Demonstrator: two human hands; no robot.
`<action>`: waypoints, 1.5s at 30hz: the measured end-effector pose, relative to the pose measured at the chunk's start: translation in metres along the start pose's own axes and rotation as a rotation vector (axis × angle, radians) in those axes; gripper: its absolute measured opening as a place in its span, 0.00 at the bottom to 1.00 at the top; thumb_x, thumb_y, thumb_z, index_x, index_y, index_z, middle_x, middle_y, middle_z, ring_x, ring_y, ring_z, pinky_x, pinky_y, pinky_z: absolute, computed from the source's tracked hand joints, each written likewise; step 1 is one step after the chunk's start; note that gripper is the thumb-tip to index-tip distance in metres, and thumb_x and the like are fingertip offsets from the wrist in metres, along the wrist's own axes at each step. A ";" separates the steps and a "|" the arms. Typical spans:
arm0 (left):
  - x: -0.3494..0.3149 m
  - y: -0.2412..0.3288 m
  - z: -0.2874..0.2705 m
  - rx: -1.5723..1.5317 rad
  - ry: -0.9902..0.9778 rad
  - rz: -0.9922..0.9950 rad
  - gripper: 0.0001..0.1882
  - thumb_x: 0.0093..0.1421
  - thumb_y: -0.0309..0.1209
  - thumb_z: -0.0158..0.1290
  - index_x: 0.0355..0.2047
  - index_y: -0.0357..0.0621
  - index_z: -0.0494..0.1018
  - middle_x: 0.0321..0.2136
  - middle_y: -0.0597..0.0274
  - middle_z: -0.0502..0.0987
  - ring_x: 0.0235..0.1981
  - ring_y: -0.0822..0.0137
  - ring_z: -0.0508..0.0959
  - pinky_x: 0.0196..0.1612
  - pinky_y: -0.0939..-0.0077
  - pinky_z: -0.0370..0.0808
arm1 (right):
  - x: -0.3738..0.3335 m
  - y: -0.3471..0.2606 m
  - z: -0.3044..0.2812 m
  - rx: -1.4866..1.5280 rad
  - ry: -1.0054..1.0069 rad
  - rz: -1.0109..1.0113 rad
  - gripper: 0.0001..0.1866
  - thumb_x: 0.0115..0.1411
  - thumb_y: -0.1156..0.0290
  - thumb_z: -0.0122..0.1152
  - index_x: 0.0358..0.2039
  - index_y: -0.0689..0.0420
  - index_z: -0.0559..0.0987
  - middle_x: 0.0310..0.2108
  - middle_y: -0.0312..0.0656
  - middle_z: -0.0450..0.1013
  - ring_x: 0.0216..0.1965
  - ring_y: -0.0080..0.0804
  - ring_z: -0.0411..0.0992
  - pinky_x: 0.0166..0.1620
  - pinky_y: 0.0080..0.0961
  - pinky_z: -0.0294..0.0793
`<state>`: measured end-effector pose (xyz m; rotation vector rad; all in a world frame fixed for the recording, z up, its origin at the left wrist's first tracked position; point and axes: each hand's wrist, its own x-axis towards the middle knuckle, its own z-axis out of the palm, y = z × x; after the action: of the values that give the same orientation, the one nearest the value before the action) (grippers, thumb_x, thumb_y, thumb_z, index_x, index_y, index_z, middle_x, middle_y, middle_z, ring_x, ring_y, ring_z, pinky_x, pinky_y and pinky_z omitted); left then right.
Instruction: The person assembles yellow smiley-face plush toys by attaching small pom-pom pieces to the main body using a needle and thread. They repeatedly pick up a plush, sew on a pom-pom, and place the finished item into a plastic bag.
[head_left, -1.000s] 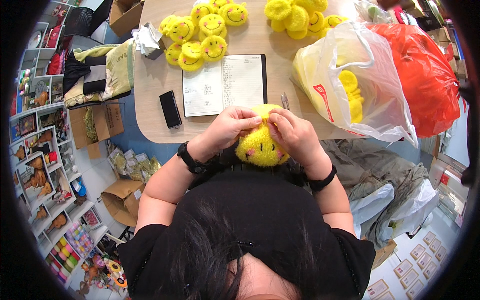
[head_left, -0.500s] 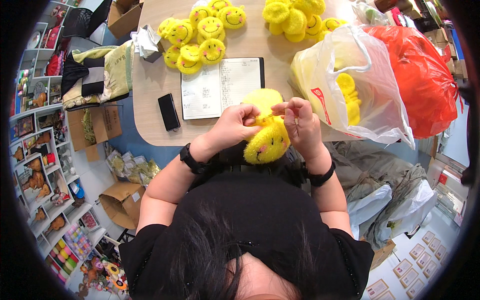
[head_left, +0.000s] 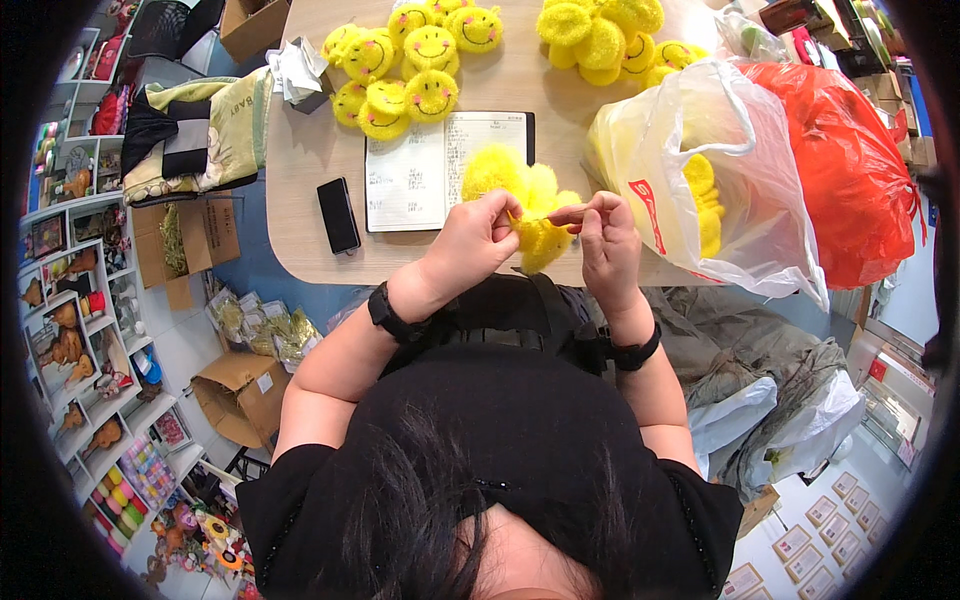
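Left hand [head_left: 468, 240]: thumb and forefinger pinch the yellow plush [head_left: 543, 243], which is held between the two hands at the near edge of the table [head_left: 295, 235], its upper part overlapping the notebook [head_left: 405, 190]. Right hand [head_left: 607, 240]: fingers bent, the forefinger reaching to the plush; whether they grip anything cannot be told. On the table, left to right: a black phone [head_left: 338, 215]; a group of smiley faces [head_left: 431, 95] beyond the open notebook; a yellow pile [head_left: 600, 50]; a translucent bag [head_left: 765, 215] with yellow pieces inside; and a red bag [head_left: 850, 170] beside it.
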<state>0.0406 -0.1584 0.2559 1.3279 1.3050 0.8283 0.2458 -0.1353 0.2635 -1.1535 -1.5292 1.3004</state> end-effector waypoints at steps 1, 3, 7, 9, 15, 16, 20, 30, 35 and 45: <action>0.000 -0.001 0.000 0.040 0.007 0.006 0.07 0.56 0.20 0.57 0.34 0.36 0.71 0.16 0.72 0.64 0.19 0.81 0.62 0.22 0.82 0.63 | 0.000 0.002 0.000 0.018 0.011 0.010 0.07 0.73 0.70 0.41 0.44 0.60 0.64 0.37 0.46 0.79 0.38 0.27 0.78 0.42 0.21 0.76; 0.001 -0.003 0.000 0.110 0.023 0.047 0.05 0.56 0.20 0.56 0.33 0.35 0.71 0.15 0.67 0.66 0.18 0.78 0.64 0.22 0.80 0.64 | 0.001 0.006 -0.001 0.053 0.016 0.040 0.07 0.73 0.69 0.41 0.43 0.60 0.64 0.36 0.45 0.79 0.37 0.27 0.78 0.41 0.20 0.76; 0.003 -0.009 0.001 0.124 0.011 0.038 0.05 0.56 0.20 0.55 0.33 0.34 0.71 0.15 0.64 0.67 0.17 0.76 0.65 0.23 0.79 0.65 | 0.002 0.012 -0.001 0.085 0.015 0.100 0.08 0.73 0.68 0.41 0.43 0.59 0.64 0.35 0.45 0.79 0.36 0.27 0.79 0.40 0.19 0.75; 0.003 -0.013 0.000 0.117 0.012 0.011 0.05 0.56 0.20 0.55 0.33 0.34 0.71 0.15 0.65 0.67 0.18 0.77 0.65 0.23 0.79 0.65 | 0.002 0.017 -0.002 0.089 0.017 0.114 0.08 0.73 0.68 0.41 0.43 0.59 0.64 0.34 0.45 0.80 0.36 0.27 0.79 0.40 0.19 0.75; 0.014 -0.033 0.003 0.046 0.048 -0.090 0.08 0.53 0.20 0.54 0.35 0.35 0.72 0.14 0.60 0.70 0.16 0.70 0.71 0.25 0.76 0.70 | 0.008 0.040 -0.009 0.107 0.022 0.151 0.09 0.74 0.65 0.40 0.44 0.58 0.63 0.35 0.44 0.80 0.36 0.27 0.79 0.40 0.19 0.75; 0.017 -0.037 0.002 0.092 0.038 -0.088 0.09 0.53 0.20 0.54 0.36 0.35 0.72 0.15 0.59 0.70 0.17 0.69 0.71 0.25 0.75 0.70 | 0.009 0.045 -0.011 0.109 0.014 0.161 0.09 0.74 0.65 0.40 0.44 0.58 0.63 0.35 0.44 0.80 0.36 0.27 0.79 0.40 0.19 0.74; 0.029 -0.055 0.004 0.231 0.037 -0.085 0.12 0.53 0.23 0.55 0.39 0.38 0.72 0.19 0.56 0.74 0.21 0.61 0.75 0.29 0.69 0.73 | 0.013 0.066 -0.011 0.160 -0.010 0.217 0.10 0.74 0.64 0.41 0.44 0.58 0.63 0.35 0.44 0.80 0.36 0.26 0.79 0.40 0.19 0.74; 0.051 -0.111 0.021 0.804 -0.101 -0.023 0.14 0.52 0.38 0.62 0.37 0.45 0.80 0.28 0.49 0.80 0.32 0.49 0.81 0.37 0.58 0.77 | 0.021 0.104 -0.009 0.109 -0.047 0.289 0.08 0.72 0.67 0.43 0.41 0.59 0.65 0.33 0.43 0.80 0.34 0.26 0.79 0.39 0.21 0.76; 0.057 -0.136 0.020 0.485 -0.124 -0.086 0.13 0.51 0.32 0.64 0.36 0.41 0.79 0.22 0.54 0.78 0.26 0.57 0.80 0.32 0.65 0.76 | 0.024 0.116 -0.008 0.110 -0.022 0.288 0.08 0.71 0.71 0.44 0.39 0.63 0.67 0.31 0.45 0.79 0.32 0.27 0.79 0.38 0.23 0.78; 0.052 -0.127 0.004 0.198 -0.014 -0.233 0.15 0.55 0.25 0.60 0.43 0.41 0.73 0.15 0.68 0.69 0.20 0.76 0.71 0.25 0.77 0.69 | 0.025 0.108 -0.018 -0.005 -0.067 0.311 0.07 0.71 0.71 0.47 0.39 0.62 0.69 0.29 0.42 0.78 0.28 0.21 0.74 0.35 0.17 0.75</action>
<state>0.0219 -0.1274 0.1237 1.2998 1.5280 0.5390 0.2713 -0.1012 0.1598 -1.4046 -1.4399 1.5540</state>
